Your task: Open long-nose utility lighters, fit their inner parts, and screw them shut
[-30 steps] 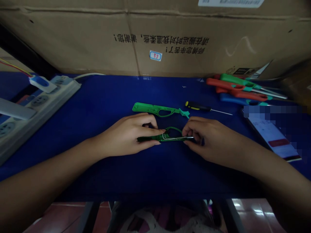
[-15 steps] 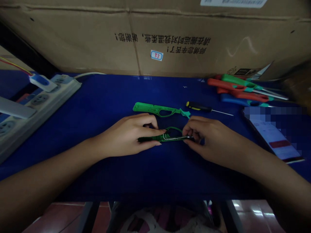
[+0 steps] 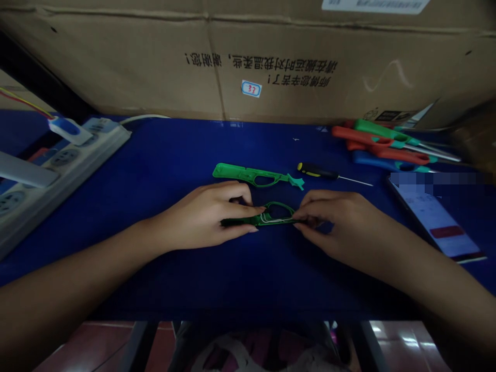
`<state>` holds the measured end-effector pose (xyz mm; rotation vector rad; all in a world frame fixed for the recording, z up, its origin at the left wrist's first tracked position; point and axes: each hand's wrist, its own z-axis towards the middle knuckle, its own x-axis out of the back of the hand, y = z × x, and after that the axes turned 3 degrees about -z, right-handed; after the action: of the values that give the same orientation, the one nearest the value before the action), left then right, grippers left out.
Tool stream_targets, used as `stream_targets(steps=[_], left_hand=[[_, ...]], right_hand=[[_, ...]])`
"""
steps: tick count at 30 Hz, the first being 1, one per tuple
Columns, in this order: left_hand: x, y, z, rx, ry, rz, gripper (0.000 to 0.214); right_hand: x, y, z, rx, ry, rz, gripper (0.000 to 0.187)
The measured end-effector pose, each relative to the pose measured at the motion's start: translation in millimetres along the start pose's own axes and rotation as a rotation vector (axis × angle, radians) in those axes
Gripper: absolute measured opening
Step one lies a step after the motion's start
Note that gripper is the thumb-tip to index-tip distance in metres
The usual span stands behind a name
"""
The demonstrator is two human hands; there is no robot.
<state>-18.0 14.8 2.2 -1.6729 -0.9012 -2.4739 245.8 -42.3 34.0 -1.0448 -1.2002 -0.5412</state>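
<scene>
My left hand (image 3: 211,214) is closed round the handle end of a green lighter half-shell (image 3: 277,221), its thumb and fingers pinching it. A thin pale wire (image 3: 267,219) runs inside that shell beside the trigger loop. My right hand (image 3: 329,214) pinches the shell's narrow right end; its fingertips hide what lies there. Just beyond my hands, a second green half-shell (image 3: 248,174) with a teal tip rests on the blue tabletop (image 3: 248,279). To its right is a black and yellow screwdriver (image 3: 320,170), its shaft pointing right.
Several red, green and blue stick lighters (image 3: 387,144) lie piled at the back right. A lit phone (image 3: 437,217) is near my right forearm. On the left stands a power strip (image 3: 77,155) with plugs in it. A large cardboard box (image 3: 155,67) walls off the back.
My right fingers have closed in over the shell's right end, covering the shiny metal piece that showed there. My left hand keeps its hold.
</scene>
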Motion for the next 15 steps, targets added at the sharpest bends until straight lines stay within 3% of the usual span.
stream_targets(steps=[15], left_hand=[[-0.2, 0.4, -0.3, -0.01, 0.008, -0.01, 0.028]], right_hand=[[-9.6, 3.7, 4.3, -0.103, -0.085, -0.049, 0.006]])
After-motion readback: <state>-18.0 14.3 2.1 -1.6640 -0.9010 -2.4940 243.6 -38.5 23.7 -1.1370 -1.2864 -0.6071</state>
